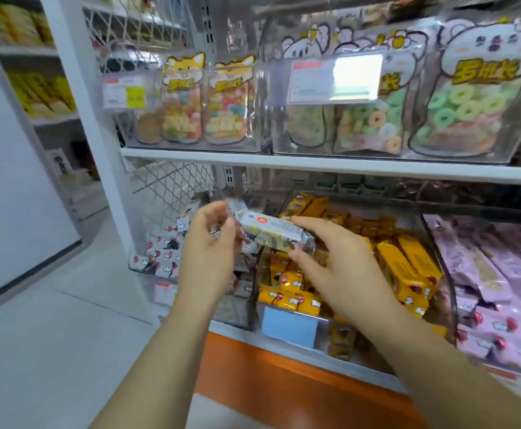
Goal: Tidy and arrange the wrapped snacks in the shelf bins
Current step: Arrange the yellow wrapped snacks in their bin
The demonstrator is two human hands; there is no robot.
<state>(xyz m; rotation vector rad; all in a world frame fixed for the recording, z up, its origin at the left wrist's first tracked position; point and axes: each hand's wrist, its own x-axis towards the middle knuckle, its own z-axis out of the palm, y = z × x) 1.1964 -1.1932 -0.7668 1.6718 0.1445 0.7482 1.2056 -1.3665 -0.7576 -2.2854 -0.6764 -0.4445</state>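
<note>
Both forearms (147, 351) reach in from the near edge toward the lower shelf. Left hand (209, 243) pinches the left end of a wrapped snack packet (271, 232) between thumb and curled fingers. Right hand (330, 264) grips the packet's right end, fingers over the top and thumb underneath. Packet is white-faced with printed text and a red mark, slightly tilted with the left end higher. It's in the air, not in a bin, above the join between the left bin (135, 264) and the middle bin (323, 331). Left bin is clear and holds white-wrapped snacks (163, 258) in a loose jumble. Middle bin holds yellow-wrapped snacks (401, 267), long packs on the right and small ones piled near the front. A blue label (288, 326) sits on its front wall. Right bin (448, 292) holds pink-wrapped snacks (500, 274), mostly lying in rows. Orange base panel (268, 376) runs under the lower shelf, nearer than the bins. Upper shelf (315, 164) carries clear bins of gummy bags (469, 97), with a price tag (335, 78) on one front. Pale floor (67, 320) to the left. Frame is motion-blurred, so the packet print isn't readable.
</note>
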